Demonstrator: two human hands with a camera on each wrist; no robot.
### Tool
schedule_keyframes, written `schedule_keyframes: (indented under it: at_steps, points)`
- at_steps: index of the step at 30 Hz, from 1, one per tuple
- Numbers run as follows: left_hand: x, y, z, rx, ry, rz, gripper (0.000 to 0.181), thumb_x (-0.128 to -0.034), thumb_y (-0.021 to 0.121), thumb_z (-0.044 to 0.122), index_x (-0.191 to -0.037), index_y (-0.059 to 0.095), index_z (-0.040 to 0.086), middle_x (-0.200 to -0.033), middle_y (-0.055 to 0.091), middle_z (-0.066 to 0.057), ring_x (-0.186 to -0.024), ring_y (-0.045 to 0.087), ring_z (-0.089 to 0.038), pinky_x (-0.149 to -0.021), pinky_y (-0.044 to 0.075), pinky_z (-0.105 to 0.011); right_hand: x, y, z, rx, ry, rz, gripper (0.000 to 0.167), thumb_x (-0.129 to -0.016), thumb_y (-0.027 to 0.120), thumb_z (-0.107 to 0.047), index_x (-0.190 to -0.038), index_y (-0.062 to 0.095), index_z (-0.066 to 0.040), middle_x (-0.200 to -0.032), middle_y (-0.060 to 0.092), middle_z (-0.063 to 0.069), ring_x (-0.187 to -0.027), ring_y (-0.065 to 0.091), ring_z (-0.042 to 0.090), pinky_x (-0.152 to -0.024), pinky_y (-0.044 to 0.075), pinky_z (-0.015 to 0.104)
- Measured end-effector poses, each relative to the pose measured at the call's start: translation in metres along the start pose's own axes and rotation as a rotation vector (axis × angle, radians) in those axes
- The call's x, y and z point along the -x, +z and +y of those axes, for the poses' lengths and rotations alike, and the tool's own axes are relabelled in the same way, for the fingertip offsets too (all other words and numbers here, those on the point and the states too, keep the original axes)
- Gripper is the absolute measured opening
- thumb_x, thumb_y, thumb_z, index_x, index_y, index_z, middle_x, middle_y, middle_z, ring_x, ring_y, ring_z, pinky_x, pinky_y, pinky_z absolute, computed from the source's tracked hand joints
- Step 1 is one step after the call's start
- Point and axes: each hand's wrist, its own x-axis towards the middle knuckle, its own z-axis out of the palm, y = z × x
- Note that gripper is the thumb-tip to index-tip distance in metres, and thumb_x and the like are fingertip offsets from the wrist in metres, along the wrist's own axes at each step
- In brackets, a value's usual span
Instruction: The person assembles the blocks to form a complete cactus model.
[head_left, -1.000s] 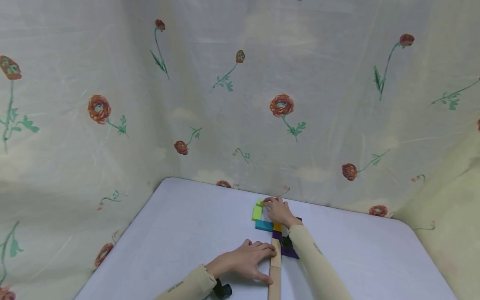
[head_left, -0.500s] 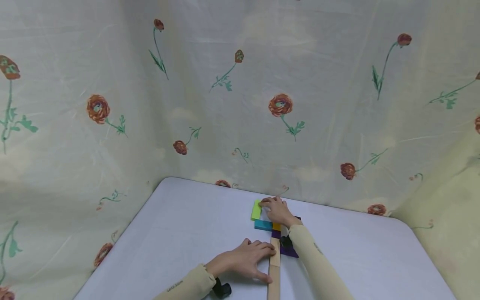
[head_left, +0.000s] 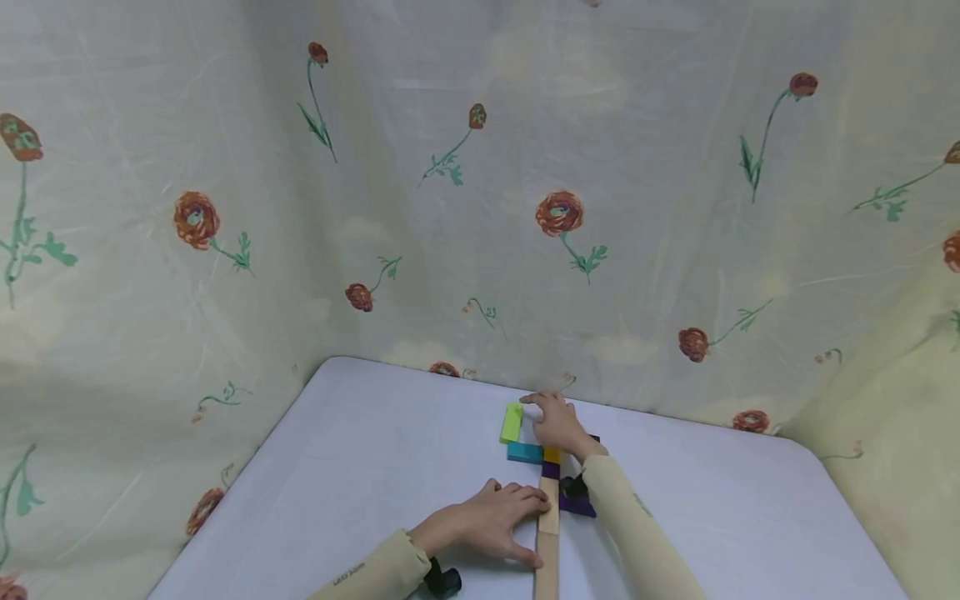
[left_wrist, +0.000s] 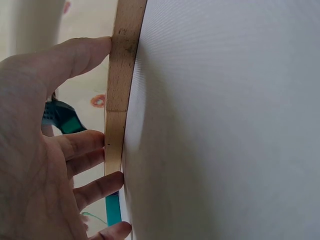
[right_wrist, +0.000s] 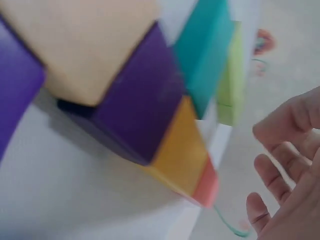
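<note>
A line of plain wooden blocks (head_left: 549, 518) runs up the table. My left hand (head_left: 495, 521) lies along its left side, fingers spread, with thumb and fingertips touching the wood (left_wrist: 125, 65). Beyond the wood come a purple block (right_wrist: 142, 100), a yellow-orange block (right_wrist: 182, 145) and a red block (right_wrist: 206, 185). A teal block (head_left: 524, 452) juts left from the line, and lime green pieces (head_left: 511, 423) extend away from its far left end. My right hand (head_left: 558, 425), loosely bent and holding nothing, hovers just right of the lime pieces, apart from them.
A dark purple piece (head_left: 577, 505) lies right of the wooden line, partly behind the right wrist's black camera (head_left: 573, 486). The white table (head_left: 375, 450) ends at a flower-patterned curtain (head_left: 450, 250) close behind the lime pieces.
A small lime piece, askew under my right fingers, has been pushed into line with the longer lime block. My right fingers have since come off it. The left hand stays put.
</note>
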Motion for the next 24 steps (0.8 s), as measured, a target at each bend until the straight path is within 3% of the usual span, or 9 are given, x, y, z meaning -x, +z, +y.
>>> schedule_keyframes:
  at_steps: [4, 9, 17, 24]
  points:
    - [0.0, -0.001, 0.001, -0.003, -0.005, -0.002, 0.075, -0.0836, 0.051, 0.073, -0.145, 0.039, 0.031, -0.151, 0.036, 0.012, -0.135, 0.039, -0.013, -0.099, 0.037, -0.044, 0.01, -0.016, -0.003, -0.1, 0.027, 0.082, 0.033, -0.087, 0.062, -0.013, -0.119, 0.065, -0.01, -0.126, 0.06, 0.011, -0.117, 0.049, 0.033, -0.101, 0.034, 0.055]
    - [0.001, -0.004, 0.003, 0.005, -0.025, -0.011, 0.075, -0.0828, 0.052, 0.073, -0.145, 0.04, 0.031, -0.151, 0.036, 0.012, -0.135, 0.039, -0.014, -0.102, 0.036, -0.048, 0.031, -0.039, -0.005, -0.176, 0.054, 0.169, 0.024, -0.089, 0.064, -0.02, -0.111, 0.064, -0.009, -0.113, 0.063, 0.01, -0.104, 0.053, 0.03, -0.086, 0.044, 0.043]
    - [0.0, -0.006, 0.008, 0.0, -0.036, -0.019, 0.075, -0.0827, 0.054, 0.071, -0.143, 0.043, 0.028, -0.149, 0.04, 0.01, -0.133, 0.041, -0.015, -0.104, 0.036, -0.052, 0.074, -0.066, -0.002, -0.246, 0.098, 0.301, 0.024, -0.088, 0.064, -0.012, -0.11, 0.058, -0.004, -0.109, 0.061, 0.012, -0.101, 0.05, 0.029, -0.086, 0.041, 0.04]
    - [-0.003, -0.006, 0.012, -0.026, -0.039, -0.018, 0.077, -0.0808, 0.054, 0.073, -0.142, 0.043, 0.028, -0.148, 0.04, 0.009, -0.132, 0.042, -0.014, -0.105, 0.037, -0.051, 0.107, -0.085, 0.004, -0.294, 0.149, 0.389, 0.027, -0.087, 0.061, -0.007, -0.113, 0.056, -0.004, -0.115, 0.059, 0.013, -0.105, 0.051, 0.027, -0.089, 0.037, 0.042]
